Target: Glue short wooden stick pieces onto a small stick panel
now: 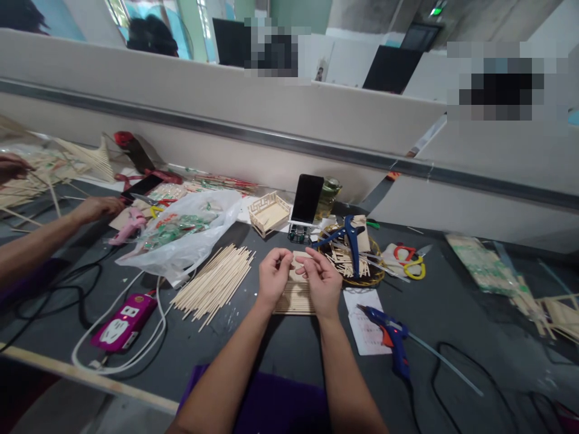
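Note:
Both my hands are at the middle of the dark table, over a flat panel of glued wooden sticks. My left hand and my right hand are closed, fingertips pinched together near the panel's far edge on a small wooden piece. A loose pile of thin wooden sticks lies just left of my left hand. A blue glue gun rests on a white paper to the right of my right hand.
A basket with stick pieces and a blue tool, scissors, an upright phone, a small stick box, a plastic bag and a pink power strip surround me. Another person's arm reaches in at left.

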A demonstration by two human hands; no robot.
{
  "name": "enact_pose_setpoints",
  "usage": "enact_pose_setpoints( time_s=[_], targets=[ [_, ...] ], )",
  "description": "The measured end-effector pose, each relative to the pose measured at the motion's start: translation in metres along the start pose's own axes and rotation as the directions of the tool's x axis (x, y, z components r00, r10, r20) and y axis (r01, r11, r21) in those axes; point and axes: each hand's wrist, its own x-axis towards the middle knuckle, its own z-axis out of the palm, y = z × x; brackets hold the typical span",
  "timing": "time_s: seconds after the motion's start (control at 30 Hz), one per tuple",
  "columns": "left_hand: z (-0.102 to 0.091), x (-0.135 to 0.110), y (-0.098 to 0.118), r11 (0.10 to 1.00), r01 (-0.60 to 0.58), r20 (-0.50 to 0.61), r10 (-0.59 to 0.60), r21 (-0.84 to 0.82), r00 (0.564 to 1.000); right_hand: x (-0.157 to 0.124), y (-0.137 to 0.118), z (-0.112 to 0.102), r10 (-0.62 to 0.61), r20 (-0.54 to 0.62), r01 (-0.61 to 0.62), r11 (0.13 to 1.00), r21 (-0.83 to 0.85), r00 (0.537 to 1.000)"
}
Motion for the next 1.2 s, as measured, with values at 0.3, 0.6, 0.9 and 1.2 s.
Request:
enact_pose_setpoints(
  time_s=[0.3,0.6,0.9,1.2],
  targets=[
    [-0.005,0.007,-0.003,0.696,0.495,0.194,-0.468,-0.521,0.862,0.005,-0.007,-0.011,-0.409,-0.277,0.326,0.896,-0.3,0.87],
    [0.0,0.004,0.001,0.739,0.472,0.228,-0.414,-0.48,0.881,0.004,0.002,-0.002,-0.439,0.141,0.419,0.641,-0.643,0.887],
    [0.002,0.001,0.001,0.745,0.541,0.262,-0.473,-0.39,0.841,0.006,0.001,-0.009,-0.5,0.103,0.45,0.647,-0.615,0.86],
    [0.0,-0.001,-0.003,0.667,0.627,0.425,-0.471,-0.402,0.773,0.01,-0.006,-0.019,-0.516,0.362,0.621,0.528,-0.579,0.776]
  ],
)
